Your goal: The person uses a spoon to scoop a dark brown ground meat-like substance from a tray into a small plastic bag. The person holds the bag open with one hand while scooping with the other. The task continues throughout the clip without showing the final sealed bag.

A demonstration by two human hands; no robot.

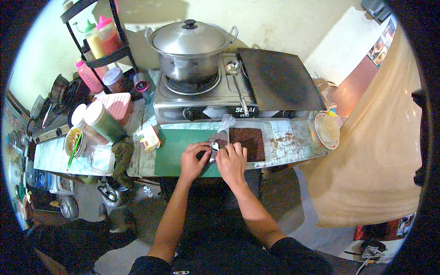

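Observation:
A clear plastic bag with dark contents (218,136) lies at the right part of a green mat (175,147). My left hand (194,158) has its thumb and fingertips at the bag's near left side. My right hand (232,161) pinches a small white spoon-like piece (215,146), whose lower end is hidden by the fingers. Whether the left fingers grip the plastic cannot be told. Right beside the bag, partly behind my right hand, is a shallow square tray filled with dark brown material (248,141).
Behind the mat stands a gas stove (202,111) bearing a lidded metal pot (192,62) and a ladle (237,86). A small carton (149,138), lidded jars (103,120) and a bowl (75,142) are at left. A plate with a bowl (327,130) sits at the right end.

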